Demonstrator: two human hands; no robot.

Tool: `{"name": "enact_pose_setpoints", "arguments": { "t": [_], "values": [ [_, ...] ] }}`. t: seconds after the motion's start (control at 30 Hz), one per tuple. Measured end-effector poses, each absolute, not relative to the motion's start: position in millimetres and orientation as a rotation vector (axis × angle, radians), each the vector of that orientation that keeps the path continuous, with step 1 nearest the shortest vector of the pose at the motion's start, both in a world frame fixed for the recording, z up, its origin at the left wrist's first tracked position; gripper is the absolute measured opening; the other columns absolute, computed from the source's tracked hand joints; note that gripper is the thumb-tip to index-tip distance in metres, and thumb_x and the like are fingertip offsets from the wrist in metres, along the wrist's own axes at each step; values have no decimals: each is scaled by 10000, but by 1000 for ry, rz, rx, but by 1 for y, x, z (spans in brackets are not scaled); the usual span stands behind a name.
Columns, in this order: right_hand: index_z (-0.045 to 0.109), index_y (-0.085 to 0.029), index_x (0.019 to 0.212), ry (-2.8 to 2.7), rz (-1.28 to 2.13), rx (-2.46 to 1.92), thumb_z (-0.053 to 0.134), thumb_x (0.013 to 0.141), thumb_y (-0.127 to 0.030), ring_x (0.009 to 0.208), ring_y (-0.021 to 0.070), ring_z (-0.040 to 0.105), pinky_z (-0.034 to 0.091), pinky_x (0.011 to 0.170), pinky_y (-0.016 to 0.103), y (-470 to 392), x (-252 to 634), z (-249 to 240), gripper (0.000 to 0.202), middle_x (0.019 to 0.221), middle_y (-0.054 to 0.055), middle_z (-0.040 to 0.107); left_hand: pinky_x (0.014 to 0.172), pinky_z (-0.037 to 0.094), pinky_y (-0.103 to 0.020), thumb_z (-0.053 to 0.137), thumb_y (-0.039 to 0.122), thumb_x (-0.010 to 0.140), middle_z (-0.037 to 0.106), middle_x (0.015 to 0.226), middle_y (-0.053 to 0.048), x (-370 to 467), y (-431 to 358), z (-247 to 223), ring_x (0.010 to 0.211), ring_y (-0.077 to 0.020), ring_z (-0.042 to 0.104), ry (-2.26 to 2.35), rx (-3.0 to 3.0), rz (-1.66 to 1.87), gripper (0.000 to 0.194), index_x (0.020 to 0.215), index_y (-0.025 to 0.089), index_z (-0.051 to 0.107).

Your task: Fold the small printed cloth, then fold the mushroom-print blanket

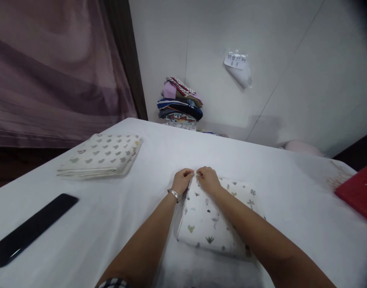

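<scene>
A folded white cloth (215, 212) printed with small plants and a flamingo lies on the white-covered table. At its far left corner, my left hand (182, 181) pinches the edge between thumb and fingers. Close beside it, my right hand (208, 179) has its fingers closed on the same corner, and that forearm crosses over the cloth. The two sets of fingertips almost meet. A bracelet (173, 195) circles my left wrist. Part of the cloth's right side is hidden beneath my right arm.
Another folded cloth (108, 154), with grey-green prints, lies at the left. A long black flat object (32, 228) rests near the left front edge. Something red (359, 192) sits at the right edge. Behind the table rises a pile of folded fabrics (180, 104) against the wall.
</scene>
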State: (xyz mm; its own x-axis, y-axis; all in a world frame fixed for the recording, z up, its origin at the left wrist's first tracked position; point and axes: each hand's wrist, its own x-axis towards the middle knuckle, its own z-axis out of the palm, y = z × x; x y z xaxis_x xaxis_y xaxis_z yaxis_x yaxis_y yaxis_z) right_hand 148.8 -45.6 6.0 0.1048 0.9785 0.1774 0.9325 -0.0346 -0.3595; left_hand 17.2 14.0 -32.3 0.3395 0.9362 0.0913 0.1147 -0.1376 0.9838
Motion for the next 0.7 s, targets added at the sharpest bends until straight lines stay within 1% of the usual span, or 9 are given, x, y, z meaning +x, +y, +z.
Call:
{"name": "enact_pose_setpoints", "arguments": {
  "t": [0.1,0.27,0.4,0.5,0.57,0.7],
  "values": [
    [607,-207,899,-1825,181,-2010,519,790,-159,863,177,481,304,765,293,-46,148,6,148,891,28,602,754,476,-293,523,289,746,680,822,-38,17,15,-32,777,-163,609,1050,1568,939,212,850,169,664],
    [588,-196,988,-1776,208,-2040,502,792,-147,866,163,483,304,776,275,-48,147,3,220,891,24,595,835,442,-302,495,303,786,670,951,-42,17,17,-32,895,-172,587,1082,1781,848,241,898,189,675],
    [605,-204,936,-1794,210,-2103,518,799,-191,901,167,484,291,784,282,-48,147,6,163,931,29,588,803,451,-285,496,288,783,668,921,-41,16,17,-31,853,-160,590,1066,1780,844,224,871,181,672],
    [608,-204,855,-1822,211,-2117,526,801,-207,901,167,483,279,781,285,-48,148,10,99,911,20,590,772,464,-283,516,295,768,675,880,-40,16,17,-29,801,-158,598,1085,1735,823,210,849,173,667],
    [595,-196,823,-1846,200,-2087,522,803,-194,891,159,481,275,779,280,-49,148,13,76,897,15,589,783,464,-287,509,296,770,677,889,-43,15,17,-29,816,-162,600,1096,1724,810,221,864,174,668],
    [570,-185,815,-1803,196,-2052,495,826,-190,838,145,490,279,774,274,-50,147,17,76,845,9,594,836,448,-292,484,325,788,670,975,-45,15,18,-28,910,-176,593,1093,1734,794,263,906,182,670]
  ]
}}
